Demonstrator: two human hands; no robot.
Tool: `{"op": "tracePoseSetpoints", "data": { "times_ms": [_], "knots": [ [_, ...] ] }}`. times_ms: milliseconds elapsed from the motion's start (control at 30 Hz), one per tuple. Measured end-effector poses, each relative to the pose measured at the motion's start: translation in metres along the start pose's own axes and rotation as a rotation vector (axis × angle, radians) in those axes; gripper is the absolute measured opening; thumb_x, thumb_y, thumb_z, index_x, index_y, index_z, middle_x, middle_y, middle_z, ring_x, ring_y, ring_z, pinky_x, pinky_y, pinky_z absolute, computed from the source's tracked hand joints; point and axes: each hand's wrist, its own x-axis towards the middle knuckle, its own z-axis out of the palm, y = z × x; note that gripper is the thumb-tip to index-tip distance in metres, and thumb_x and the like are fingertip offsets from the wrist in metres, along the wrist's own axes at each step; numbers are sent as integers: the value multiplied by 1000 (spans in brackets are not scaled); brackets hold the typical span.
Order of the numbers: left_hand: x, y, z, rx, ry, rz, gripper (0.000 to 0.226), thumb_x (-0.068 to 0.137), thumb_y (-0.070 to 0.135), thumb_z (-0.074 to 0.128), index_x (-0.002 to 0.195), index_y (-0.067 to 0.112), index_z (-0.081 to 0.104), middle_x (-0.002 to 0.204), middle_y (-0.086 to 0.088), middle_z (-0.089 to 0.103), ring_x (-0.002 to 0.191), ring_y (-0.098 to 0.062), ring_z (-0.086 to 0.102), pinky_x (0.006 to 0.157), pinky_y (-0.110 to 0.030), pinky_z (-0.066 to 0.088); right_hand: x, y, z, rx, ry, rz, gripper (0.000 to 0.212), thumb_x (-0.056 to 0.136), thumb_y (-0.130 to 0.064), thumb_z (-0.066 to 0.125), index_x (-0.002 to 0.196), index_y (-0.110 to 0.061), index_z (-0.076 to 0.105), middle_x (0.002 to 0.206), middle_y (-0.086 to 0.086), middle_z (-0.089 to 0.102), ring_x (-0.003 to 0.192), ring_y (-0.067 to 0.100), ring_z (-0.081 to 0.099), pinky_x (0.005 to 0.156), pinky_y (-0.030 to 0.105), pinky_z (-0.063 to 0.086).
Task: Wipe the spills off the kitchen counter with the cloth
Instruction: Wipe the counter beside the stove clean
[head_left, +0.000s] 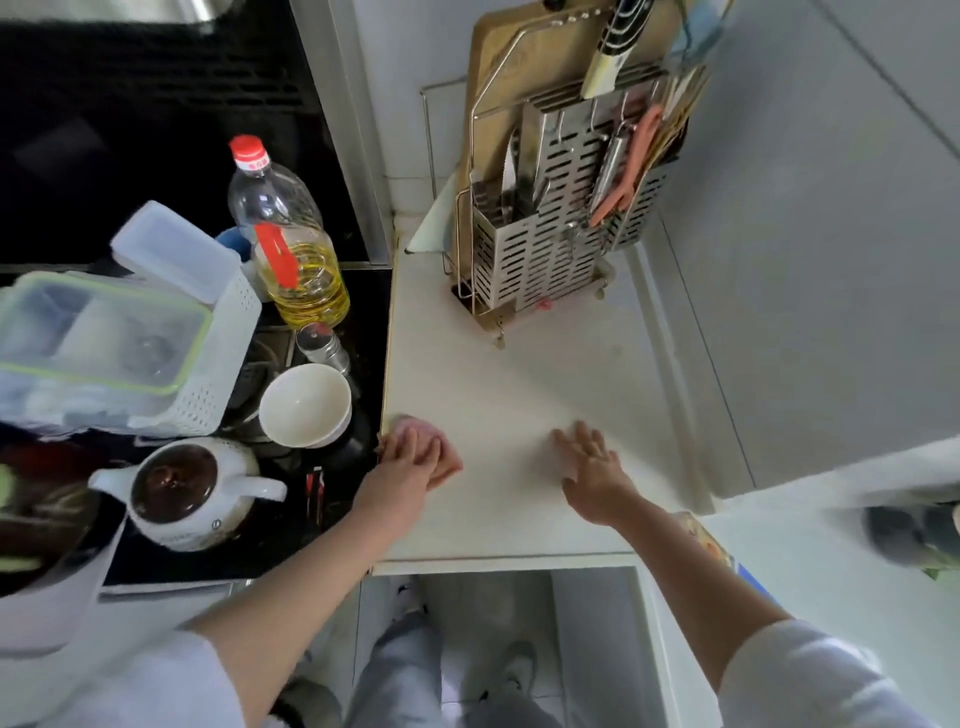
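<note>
One broad white kitchen counter (519, 374) takes up the middle, with a perforated steel knife rack (540, 249) at its back. The left hand (410, 457) presses flat on a small crumpled pink cloth (415, 434) at the counter's left edge. The right hand (592, 467) rests beside it, fingers spread, holding nothing. Sweep with steady downward pressure in overlapping strokes, drawing away from the edge.

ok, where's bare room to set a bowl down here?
Free: white counter between the metal rack, left hand on the pink cloth and right hand. Crowded: stove side, around oil bottle, white bowl and teapot.
</note>
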Motion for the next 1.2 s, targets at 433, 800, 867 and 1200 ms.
{"op": "tracePoseSetpoints", "data": {
  "times_ms": [433, 800, 867, 1200],
  "knots": [
    [-63, 31, 3, 72, -106, -141, 58, 102, 13, 31, 156, 8, 9, 155, -31, 19, 137, -44, 36, 95, -45, 49, 0, 6, 0, 47, -11, -20, 78, 92, -12, 45, 157, -32, 7, 164, 3, -13, 151, 24, -14, 121, 42, -1],
    [-48, 33, 16, -75, -15, 126, 68, 95, 4, 46, 156, 19, 19, 164, -14, 2, 150, -38, 1, 121, -44, 18, 2, 4, 9, -12, 16, -23, 78, 95, -19, 46, 157, -29, 1, 163, 5, -18, 150, 26, -17, 121, 44, -4],
    [-35, 31, 3, -336, 52, 162, 50, 98, 7, 46, 146, 20, 42, 160, -8, 26, 147, -27, 25, 115, -33, 30, 2, 2, 5, 0, 2, -18, 74, 95, -19, 45, 157, -29, 6, 164, 6, -14, 151, 26, -14, 121, 43, -2],
    [-33, 28, -50, -1748, -254, -136, 31, 103, 24, 36, 87, 13, 60, 72, -8, 55, 59, -12, 55, 60, -27, 44, -33, -82, 5, 627, 164, -357, 56, 85, -24, 72, 137, -34, 51, 145, -6, 49, 137, 5, 41, 109, 19, 32]
  ]
}}
